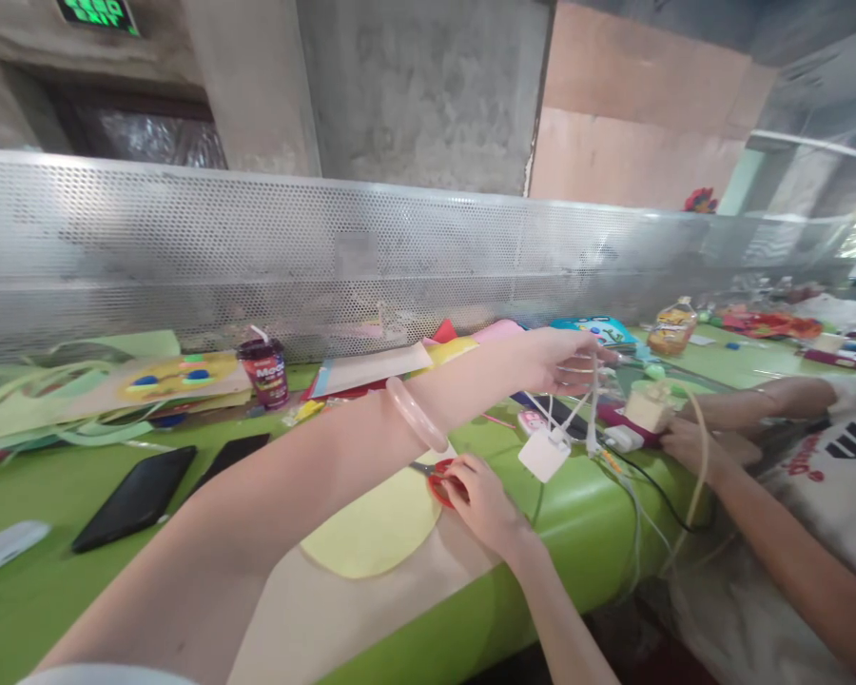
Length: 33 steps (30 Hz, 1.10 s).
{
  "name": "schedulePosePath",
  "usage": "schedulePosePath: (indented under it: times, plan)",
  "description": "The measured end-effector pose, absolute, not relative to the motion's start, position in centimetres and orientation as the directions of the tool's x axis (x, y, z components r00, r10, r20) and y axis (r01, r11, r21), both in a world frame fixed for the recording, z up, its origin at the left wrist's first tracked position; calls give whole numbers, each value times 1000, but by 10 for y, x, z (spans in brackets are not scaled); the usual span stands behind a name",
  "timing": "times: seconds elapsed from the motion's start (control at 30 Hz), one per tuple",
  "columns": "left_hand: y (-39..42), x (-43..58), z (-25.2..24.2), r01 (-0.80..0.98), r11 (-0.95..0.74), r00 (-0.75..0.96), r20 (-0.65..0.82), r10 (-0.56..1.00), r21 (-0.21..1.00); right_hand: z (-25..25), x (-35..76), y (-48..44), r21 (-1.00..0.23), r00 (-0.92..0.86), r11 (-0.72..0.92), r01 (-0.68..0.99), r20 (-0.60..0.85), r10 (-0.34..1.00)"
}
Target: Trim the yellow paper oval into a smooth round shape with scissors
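Note:
My left hand (565, 360) reaches far across the green table (57, 580), its fingers closed around white cables (589, 395) from which a white charger block (544, 454) hangs. A pale pink bangle (415, 414) sits on that wrist. My right hand (479, 497) rests near the table's front edge, gripping red-handled scissors (438, 480) that lie on a yellow foam sheet (375, 525). A beige sheet (306, 609) lies under the yellow one.
Another person at the right rests both hands (685, 442) by a small cream box (646, 407). Two black phones (137, 497) lie at the left, a dark drink cup (264, 371) behind them, plus coloured foam sheets (371, 366), a bottle (671, 328) and a perforated metal divider (328, 247).

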<state>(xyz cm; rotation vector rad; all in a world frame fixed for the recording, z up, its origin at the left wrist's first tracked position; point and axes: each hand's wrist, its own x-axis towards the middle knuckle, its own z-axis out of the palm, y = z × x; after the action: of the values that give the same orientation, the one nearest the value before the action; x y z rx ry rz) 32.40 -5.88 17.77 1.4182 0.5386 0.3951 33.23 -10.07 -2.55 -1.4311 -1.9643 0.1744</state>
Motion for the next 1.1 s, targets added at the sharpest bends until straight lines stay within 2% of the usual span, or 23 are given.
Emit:
schedulePosePath:
  times: [0.07, 0.27, 0.6, 0.97, 1.1]
  plan:
    - [-58, 322, 178, 84, 162, 835, -158, 527, 983, -24, 332, -102, -478, -155, 385, 789, 451, 879]
    - [-58, 314, 181, 56, 118, 888, -104, 448, 991, -20, 332, -104, -461, -165, 371, 806, 427, 889]
    - [-55, 315, 180, 110, 114, 856, -152, 494, 987, -21, 333, -102, -474, -182, 399, 785, 438, 880]
    - [-64, 309, 179, 99, 69, 836, -120, 536, 993, -28, 334, -99, -455, -165, 381, 805, 446, 880]
    - [-65, 308, 181, 98, 54, 860, -112, 499, 994, -25, 334, -100, -458, -164, 364, 811, 419, 893]
